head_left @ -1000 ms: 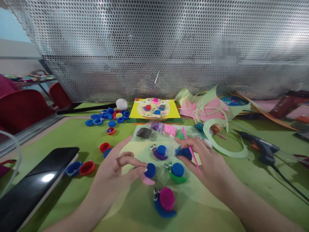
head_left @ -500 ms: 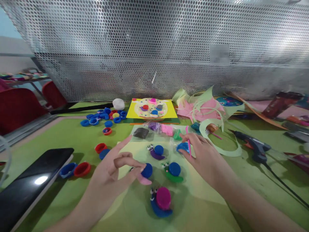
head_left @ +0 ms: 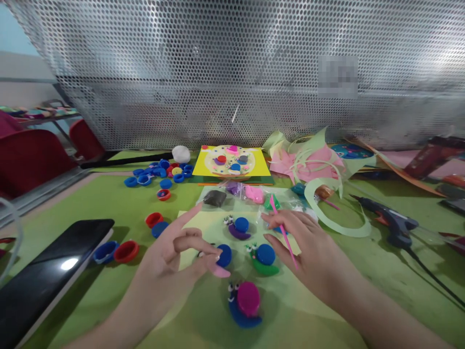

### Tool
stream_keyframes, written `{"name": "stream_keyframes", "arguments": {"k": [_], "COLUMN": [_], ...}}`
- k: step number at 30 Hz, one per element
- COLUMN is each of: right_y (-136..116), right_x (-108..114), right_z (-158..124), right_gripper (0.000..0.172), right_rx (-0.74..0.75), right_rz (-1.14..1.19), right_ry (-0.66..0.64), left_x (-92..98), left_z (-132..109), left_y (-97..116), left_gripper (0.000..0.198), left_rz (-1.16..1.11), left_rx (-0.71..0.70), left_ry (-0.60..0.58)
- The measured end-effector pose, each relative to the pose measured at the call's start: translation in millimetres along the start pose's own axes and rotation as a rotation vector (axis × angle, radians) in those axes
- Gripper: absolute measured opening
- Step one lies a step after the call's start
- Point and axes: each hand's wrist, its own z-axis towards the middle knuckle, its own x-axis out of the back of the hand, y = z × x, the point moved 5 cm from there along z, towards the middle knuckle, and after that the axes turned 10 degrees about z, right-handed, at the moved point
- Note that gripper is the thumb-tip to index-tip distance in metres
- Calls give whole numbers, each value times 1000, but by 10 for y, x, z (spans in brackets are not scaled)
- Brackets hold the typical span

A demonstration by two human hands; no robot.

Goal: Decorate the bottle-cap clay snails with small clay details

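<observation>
My left hand (head_left: 165,266) pinches a snail with a pink clay body (head_left: 221,272) and a blue bottle cap (head_left: 225,255) for its shell; the fingertips hide its head. In my right hand (head_left: 312,247) a thin pink modelling tool (head_left: 280,224) rests between thumb and fingers, its flattened tip pointing away. Beside the hands stand a green snail (head_left: 267,267) and a purple snail (head_left: 238,233), each with a blue cap. Nearest me sits a blue snail (head_left: 243,317) with a magenta cap. All three show small googly eyes.
Bags of clay (head_left: 254,194) lie behind the snails. A phone (head_left: 61,271) and loose bottle caps (head_left: 126,250) are at left. To the right are a glue gun (head_left: 388,220) and paper scraps (head_left: 308,160). A decorated plate (head_left: 230,162) stands at the back.
My right hand has drawn back slightly toward me, and the pink tool now tilts more across the fingers. My left hand keeps its pinch on the pink snail. The view has shifted slightly.
</observation>
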Motion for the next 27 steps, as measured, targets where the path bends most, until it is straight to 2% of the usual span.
{"name": "stream_keyframes", "arguments": {"k": [3, 8, 13, 19, 24, 27], "right_y": [-18, -97, -167, -136, -112, -147], "right_x": [9, 40, 53, -1, -29, -23], "right_z": [-1, 18, -24, -72, -102, -118], "right_gripper": [12, 11, 19, 27, 21, 18], "right_rx": [17, 63, 127, 29, -94, -100], "right_rz": [30, 91, 252, 452, 581, 710], "right_ry": [25, 33, 9, -72, -130, -171], "left_x": [-12, 6, 5, -14, -9, -15], "left_z": [7, 9, 27, 37, 10, -7], "left_y": [-11, -37, -48, -75, -50, -29], "left_gripper": [85, 87, 101, 112, 108, 109], "left_rz": [34, 25, 47, 46, -10, -16], "left_rx": [-20, -23, -24, -53, -41, -4], "left_ry": [-49, -63, -110, -147, -153, -152]}}
